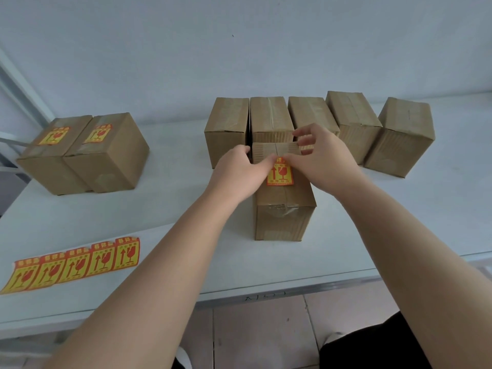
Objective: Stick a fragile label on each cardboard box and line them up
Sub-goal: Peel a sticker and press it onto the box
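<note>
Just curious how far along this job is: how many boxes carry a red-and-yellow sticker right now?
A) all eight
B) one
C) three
C: the far-left box and its neighbour each carry one, and the front box bears the third label; the back row of boxes is bare.
</note>
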